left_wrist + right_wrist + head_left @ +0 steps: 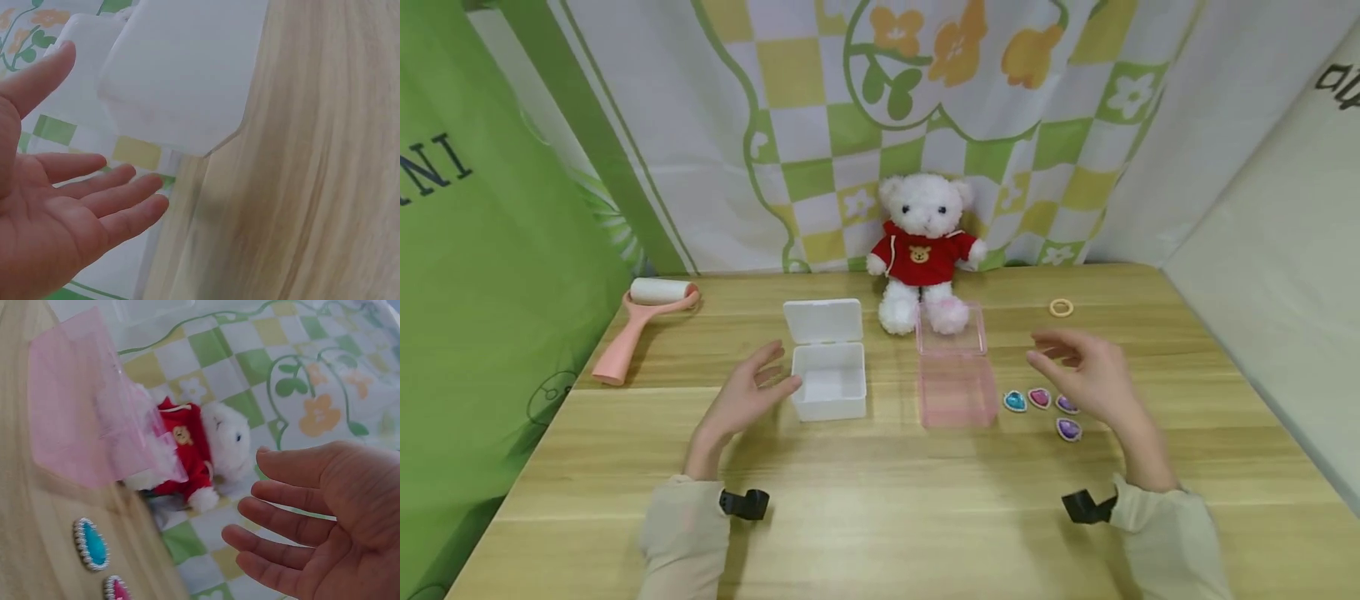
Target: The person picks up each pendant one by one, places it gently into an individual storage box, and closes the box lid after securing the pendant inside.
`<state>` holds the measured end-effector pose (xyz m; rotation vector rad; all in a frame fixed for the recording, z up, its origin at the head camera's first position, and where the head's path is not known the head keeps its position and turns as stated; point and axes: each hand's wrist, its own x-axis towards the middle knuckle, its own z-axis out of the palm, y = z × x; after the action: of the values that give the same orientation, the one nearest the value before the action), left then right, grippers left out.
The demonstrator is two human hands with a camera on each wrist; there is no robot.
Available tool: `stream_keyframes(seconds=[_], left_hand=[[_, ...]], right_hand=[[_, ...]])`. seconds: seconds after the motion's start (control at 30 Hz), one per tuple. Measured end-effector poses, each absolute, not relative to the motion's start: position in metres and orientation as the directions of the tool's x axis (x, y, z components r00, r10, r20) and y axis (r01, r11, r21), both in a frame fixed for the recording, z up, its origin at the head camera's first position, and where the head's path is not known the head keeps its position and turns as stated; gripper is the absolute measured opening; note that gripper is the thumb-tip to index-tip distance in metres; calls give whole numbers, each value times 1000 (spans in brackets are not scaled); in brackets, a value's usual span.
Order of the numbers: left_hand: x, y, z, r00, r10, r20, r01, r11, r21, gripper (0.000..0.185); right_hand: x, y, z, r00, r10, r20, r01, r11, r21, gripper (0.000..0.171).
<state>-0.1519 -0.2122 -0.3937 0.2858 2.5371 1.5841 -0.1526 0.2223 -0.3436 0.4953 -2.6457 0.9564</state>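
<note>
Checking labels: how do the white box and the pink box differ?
Material look: the white box is opaque, while the pink box is see-through.
Place: the white box is right by the left hand, while the pink box stands farther to the right, with jewels beside it.
Shared: both are squarish, stand upright on the table and are open.

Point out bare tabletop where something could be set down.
Free: the front tabletop, between the two sleeves; also the patch between the pink roller and the raised white lid. Crowded: just right of the pink box, where four gems cluster.
</note>
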Motion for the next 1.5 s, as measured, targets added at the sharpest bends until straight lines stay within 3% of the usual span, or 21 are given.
stream_keyframes(seconds=[0.13, 0.33, 0.57, 0.83, 1.13, 1.5], left_hand=[[-153, -212, -400, -971, 238, -30, 60, 359, 931, 86], [-154, -212, -405, -961, 271, -62, 28, 315, 949, 89], [-156, -214, -408, -949, 309, -69, 32, 309, 951, 87], [-158, -213, -410, -923, 384, -19, 76, 230, 970, 81], [-158, -209, -415, -912, 409, -32, 51, 192, 980, 80], [-156, -208, -413, -917, 398, -26, 59, 201, 978, 81]], right_hand=[[-163, 226, -358, -942, -229, 248, -336, 682, -649, 31], [-174, 230, -377, -946, -268, 180, -318, 677, -663, 30], [-171, 231, -386, -944, -315, 97, -310, 747, -588, 21], [-171, 226, -394, -907, -407, 108, -407, 779, -478, 32], [-170, 220, -400, -939, -343, 28, -326, 864, -383, 33], [-168, 218, -400, -954, -299, -10, -276, 892, -358, 29]])
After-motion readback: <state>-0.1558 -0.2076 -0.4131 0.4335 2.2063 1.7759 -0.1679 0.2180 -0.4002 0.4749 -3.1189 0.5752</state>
